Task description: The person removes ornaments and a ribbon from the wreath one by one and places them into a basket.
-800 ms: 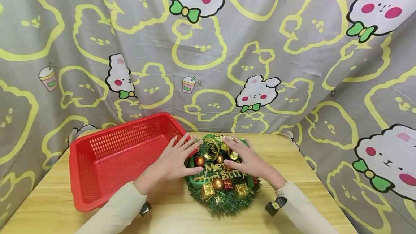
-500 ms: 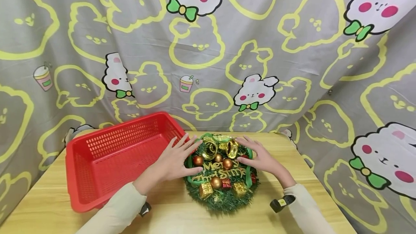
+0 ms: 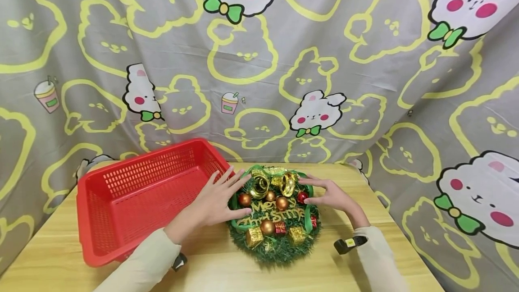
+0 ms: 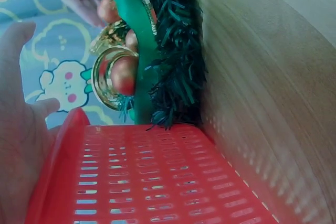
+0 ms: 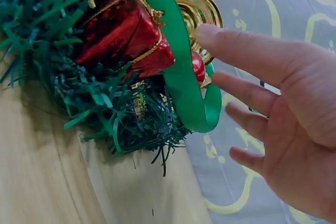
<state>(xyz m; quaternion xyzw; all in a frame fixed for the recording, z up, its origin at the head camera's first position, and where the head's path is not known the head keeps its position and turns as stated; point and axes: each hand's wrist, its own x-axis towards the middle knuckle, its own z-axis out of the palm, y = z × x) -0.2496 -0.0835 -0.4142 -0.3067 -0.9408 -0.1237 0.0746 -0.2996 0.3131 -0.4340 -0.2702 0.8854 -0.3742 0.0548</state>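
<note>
A green tinsel Christmas wreath [image 3: 275, 256] lies on the table, with gold bells [image 3: 289, 184], bronze baubles [image 3: 267, 227], small wrapped gift boxes [image 3: 296, 235], a green ribbon [image 5: 181, 56] and gold "Merry Christmas" lettering. My left hand [image 3: 219, 199] hovers between the wreath's left edge and the red basket, fingers spread and straight, gripping nothing. At the wreath's right side is my right hand [image 3: 333, 195], its fingers loosely bent, near a red bauble [image 3: 302, 197] and the right bell. In the right wrist view the right palm [image 5: 299, 124] holds nothing; whether its fingertips touch the ornaments is unclear.
A red plastic basket [image 3: 150, 172] with slotted walls stands left of the wreath, its right end close against the tinsel in the left wrist view. The wooden table [image 3: 219, 260] meets a grey cartoon-print curtain [image 3: 259, 98] behind and at the right.
My right hand has moved right, from over the wreath's bells and lettering to its right edge, uncovering them. My left hand stays almost where it was. The view has shifted slightly.
</note>
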